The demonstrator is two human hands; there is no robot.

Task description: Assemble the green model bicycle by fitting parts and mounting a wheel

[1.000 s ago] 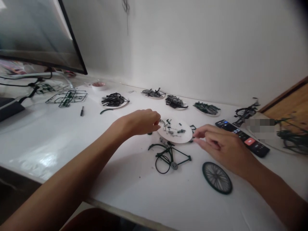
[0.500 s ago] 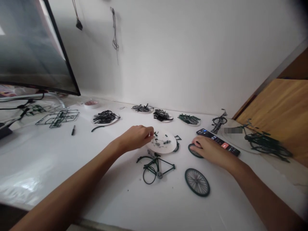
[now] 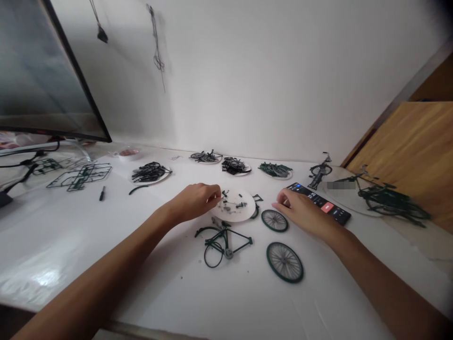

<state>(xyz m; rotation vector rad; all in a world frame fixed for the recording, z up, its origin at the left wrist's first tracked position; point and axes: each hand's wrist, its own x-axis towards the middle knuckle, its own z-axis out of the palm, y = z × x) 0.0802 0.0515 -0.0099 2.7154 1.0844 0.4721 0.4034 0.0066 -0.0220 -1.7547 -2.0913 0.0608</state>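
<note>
My left hand (image 3: pixel 202 200) is at the left rim of a white plate (image 3: pixel 231 218), thumb and fingers pinched together. Whatever sits between those fingertips is hidden. Small dark parts (image 3: pixel 241 204) are scattered on the plate. In front of it lies a green model bicycle frame (image 3: pixel 226 243) with a thin ring by it. My right hand (image 3: pixel 297 208) hovers between a spoked wheel (image 3: pixel 275 220) and a phone (image 3: pixel 325 207), its curled fingers slightly apart and seemingly holding nothing. A second green-rimmed wheel (image 3: pixel 285 262) lies nearer me. A green part (image 3: pixel 256 207) shows beyond the plate's right rim.
Several plates of dark and green bicycle parts (image 3: pixel 275 170) line the wall side. Two assembled model bicycles (image 3: pixel 392 198) stand at right. Green part frames (image 3: pixel 79 177), a small dark tool (image 3: pixel 102 193) and a monitor (image 3: pixel 46 71) are at left.
The right hand has come off the upper wheel, which now shows whole and lies slightly farther left. The left hand stays pinched by the plate. The camera view has shifted slightly.
</note>
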